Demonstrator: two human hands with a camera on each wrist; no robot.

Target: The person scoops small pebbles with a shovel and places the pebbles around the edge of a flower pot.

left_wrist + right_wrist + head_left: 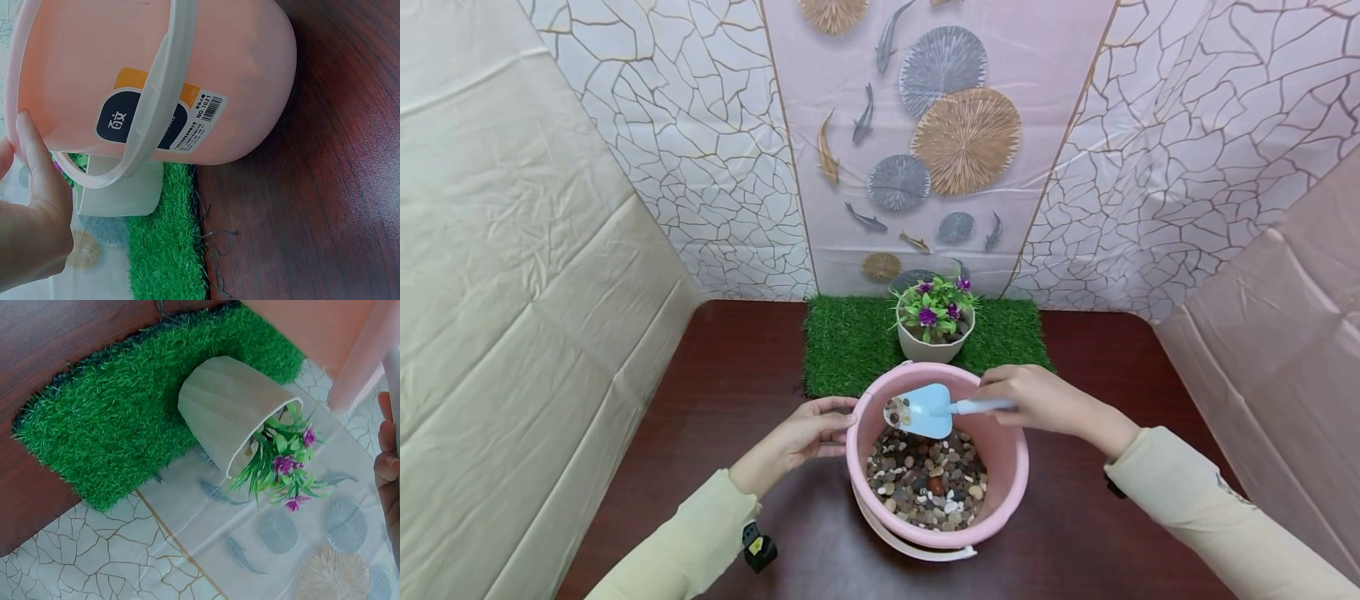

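Observation:
A pink bucket (1011,500) stands on the table with pebbles (917,479) covering its bottom. My right hand (1033,402) grips the pale handle of a light blue trowel (931,412) above the bucket's opening. A few small stones lie at the trowel's tip, which points left. At the bucket's left side, my left hand (805,433) touches the rim with its fingers extended. The left wrist view shows that hand against the rim, near the white bail handle (153,100). In the right wrist view only part of the right hand (389,450) shows, at the right edge.
Behind the bucket, a white pot (928,348) with a purple-flowered plant (936,308) stands on a green grass mat (842,342). Dark wood-look tabletop (737,358) surrounds them. Patterned cloth walls (700,150) enclose the back and sides.

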